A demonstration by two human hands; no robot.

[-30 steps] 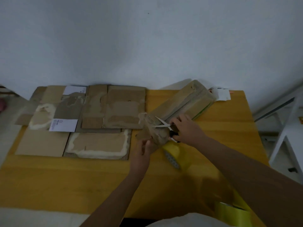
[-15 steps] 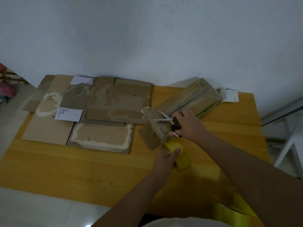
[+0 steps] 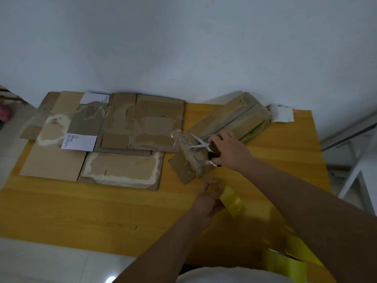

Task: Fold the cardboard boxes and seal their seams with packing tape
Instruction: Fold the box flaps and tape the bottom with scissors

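A long folded cardboard box [image 3: 234,121] lies diagonally on the yellow table [image 3: 81,211], its near end flap hanging open. My right hand [image 3: 230,151] grips black-handled scissors [image 3: 201,145] with the blades spread over the box's near end, where clear tape sticks up. My left hand [image 3: 208,199] holds a yellow roll of packing tape [image 3: 232,201] on the table, nearer to me than the box.
Several flattened cardboard boxes [image 3: 114,135] with white labels cover the table's far left. A second yellow tape roll [image 3: 285,266] sits at the near right edge. White paper [image 3: 282,113] lies at the far right corner. A white frame [image 3: 357,170] stands to the right.
My left hand left the box end, took the tape roll and pulled it toward me. My right hand kept the scissors at the box's near end.
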